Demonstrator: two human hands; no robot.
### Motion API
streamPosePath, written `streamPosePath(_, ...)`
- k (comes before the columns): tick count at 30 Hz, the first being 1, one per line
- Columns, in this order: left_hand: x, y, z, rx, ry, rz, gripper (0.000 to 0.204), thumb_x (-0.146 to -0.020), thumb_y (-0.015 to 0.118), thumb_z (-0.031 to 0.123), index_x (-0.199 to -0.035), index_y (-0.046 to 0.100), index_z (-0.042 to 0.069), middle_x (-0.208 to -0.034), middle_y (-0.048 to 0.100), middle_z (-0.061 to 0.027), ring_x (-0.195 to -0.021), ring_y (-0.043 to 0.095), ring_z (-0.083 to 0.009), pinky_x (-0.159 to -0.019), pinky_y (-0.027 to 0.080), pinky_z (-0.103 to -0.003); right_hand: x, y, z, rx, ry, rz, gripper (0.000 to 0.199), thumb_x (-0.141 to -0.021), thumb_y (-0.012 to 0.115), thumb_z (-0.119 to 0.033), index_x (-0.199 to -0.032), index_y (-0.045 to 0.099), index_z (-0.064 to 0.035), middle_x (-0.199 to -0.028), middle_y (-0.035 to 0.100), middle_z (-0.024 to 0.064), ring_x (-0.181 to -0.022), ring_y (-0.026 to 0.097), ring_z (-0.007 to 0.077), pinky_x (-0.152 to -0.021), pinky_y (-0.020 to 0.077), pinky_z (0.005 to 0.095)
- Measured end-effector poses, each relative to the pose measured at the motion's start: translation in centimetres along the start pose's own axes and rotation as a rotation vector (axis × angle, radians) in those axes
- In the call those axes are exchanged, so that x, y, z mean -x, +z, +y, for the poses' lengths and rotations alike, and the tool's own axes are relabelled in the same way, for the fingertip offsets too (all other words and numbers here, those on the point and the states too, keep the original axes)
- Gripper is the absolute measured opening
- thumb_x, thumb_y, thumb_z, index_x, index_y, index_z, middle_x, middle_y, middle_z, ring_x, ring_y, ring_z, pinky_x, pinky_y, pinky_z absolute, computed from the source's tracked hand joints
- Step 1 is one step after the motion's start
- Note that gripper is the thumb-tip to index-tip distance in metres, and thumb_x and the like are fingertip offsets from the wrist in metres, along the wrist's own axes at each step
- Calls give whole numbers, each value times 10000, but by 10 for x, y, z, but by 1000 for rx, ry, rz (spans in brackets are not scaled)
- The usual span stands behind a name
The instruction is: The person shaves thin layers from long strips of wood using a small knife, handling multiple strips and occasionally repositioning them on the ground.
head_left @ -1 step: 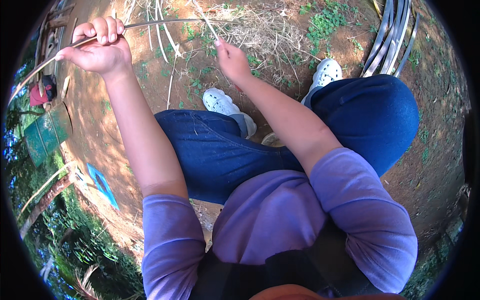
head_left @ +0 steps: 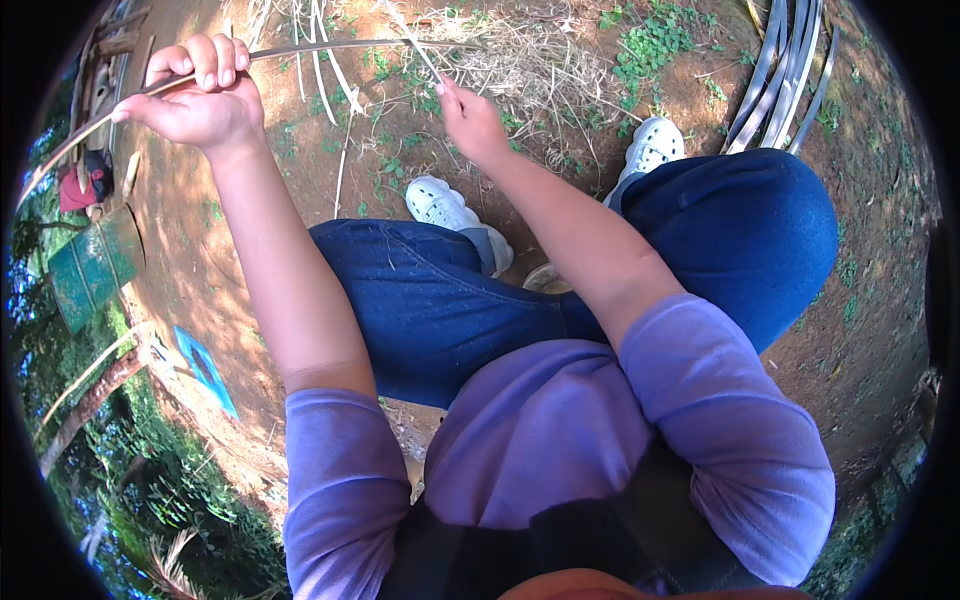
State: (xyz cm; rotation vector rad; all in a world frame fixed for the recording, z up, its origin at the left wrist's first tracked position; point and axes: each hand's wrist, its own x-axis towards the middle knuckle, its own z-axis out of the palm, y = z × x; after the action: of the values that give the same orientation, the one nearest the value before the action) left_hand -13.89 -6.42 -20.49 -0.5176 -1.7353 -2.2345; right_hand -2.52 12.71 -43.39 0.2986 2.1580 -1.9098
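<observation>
My left hand (head_left: 205, 95), raised at the upper left, has its fingers curled round a long, thin, brownish split strip (head_left: 330, 46). This strip bows from the far left edge, through the hand, to the top middle. My right hand (head_left: 474, 122) is closed on the near end of a thin, pale, straight tool (head_left: 424, 58), perhaps a narrow blade seen edge-on. Its grip is hidden in my fingers. The tool crosses the strip near the strip's right part; whether they touch I cannot tell.
My white clogs (head_left: 440, 205) and bent knees in blue trousers (head_left: 730, 230) lie below my hands. Dry shavings (head_left: 530, 60) and pale strips (head_left: 322, 60) litter the earth. Dark long strips (head_left: 785, 70) lie upper right. A green panel (head_left: 95, 265) stands at the left.
My right hand and the pale tool have shifted slightly right and toward me. My left hand and the strip look almost still.
</observation>
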Motion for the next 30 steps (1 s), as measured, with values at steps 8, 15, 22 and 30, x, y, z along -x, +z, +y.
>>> streamPosePath(8,0,-5,-1,0,23,4,824,-833,338,906,-730,534,113,-519,374,-1,-475,356,-149,-518,344,-315,2,14,-22,-56,53,41,476,-1018,516,-449,-1365,628,-142,-775,699,133,-657,654,264,-656,511,396)
streamPosePath(15,-1,-3,-2,33,-10,-7,835,-845,321,899,-722,561,109,-515,379,-9,-479,355,-153,-513,334,-318,12,9,-40,-56,13,19,441,-1031,538,-409,-1375,630,-149,-578,541,40,-513,473,127,-525,411,329)
streamPosePath(22,-4,3,0,54,-21,-109,819,-824,348,909,-747,573,125,-519,395,0,-493,377,-151,-542,363,-319,-17,-46,105,72,564,9,438,-1025,491,-503,-1315,680,-235,-825,716,122,-654,682,225,-637,565,387)
streamPosePath(30,-11,-24,-5,60,-2,11,839,-828,308,921,-727,538,121,-512,388,-16,-466,383,-175,-509,368,-347,-20,7,-4,-211,321,-90,470,-1029,479,-494,-1371,638,-215,-743,681,71,-615,662,189,-599,543,352)
